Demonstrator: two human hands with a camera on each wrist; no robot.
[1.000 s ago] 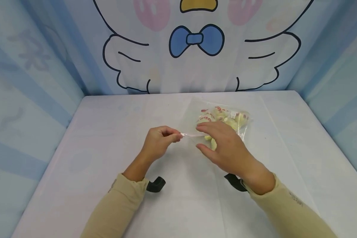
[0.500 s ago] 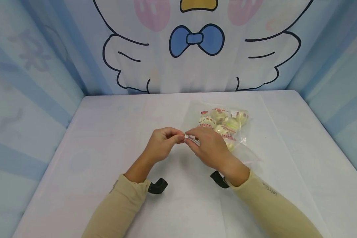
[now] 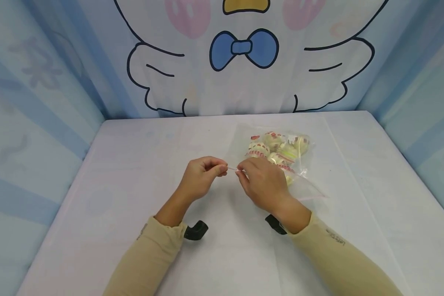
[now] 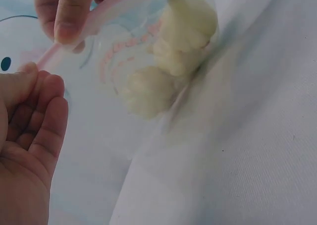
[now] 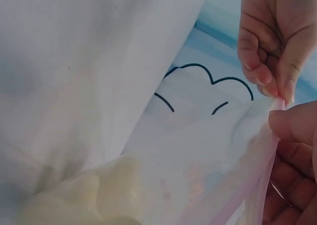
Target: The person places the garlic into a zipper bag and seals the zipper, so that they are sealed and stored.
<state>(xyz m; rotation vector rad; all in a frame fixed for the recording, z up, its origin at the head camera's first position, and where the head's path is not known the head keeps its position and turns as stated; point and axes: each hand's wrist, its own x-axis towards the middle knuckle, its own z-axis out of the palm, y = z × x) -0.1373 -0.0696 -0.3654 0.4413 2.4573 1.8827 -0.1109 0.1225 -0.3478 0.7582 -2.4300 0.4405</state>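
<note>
A clear zip bag (image 3: 240, 144) with red print lies at the back middle of the table. Several pale yellow, garlic-like bulbs (image 4: 185, 29) are inside it. My left hand (image 3: 197, 177) pinches one end of the bag's mouth between thumb and fingers. Close by on the right, my right hand (image 3: 263, 183) pinches the same edge, along the pink zip strip (image 4: 104, 11). A short stretch of the strip shows between the two hands. In the head view, my right hand covers part of the bag's near side.
A white cloth covers the table (image 3: 133, 144). Behind it hangs a curtain (image 3: 244, 90) with a cartoon print, and blue curtains (image 3: 33, 123) close off the sides. Black curved pieces (image 3: 196, 231) stick out at both wrists.
My right hand has come left and down from over the bag and taken the zip edge beside my left hand, then slid slightly right. My left hand has kept its pinch.
</note>
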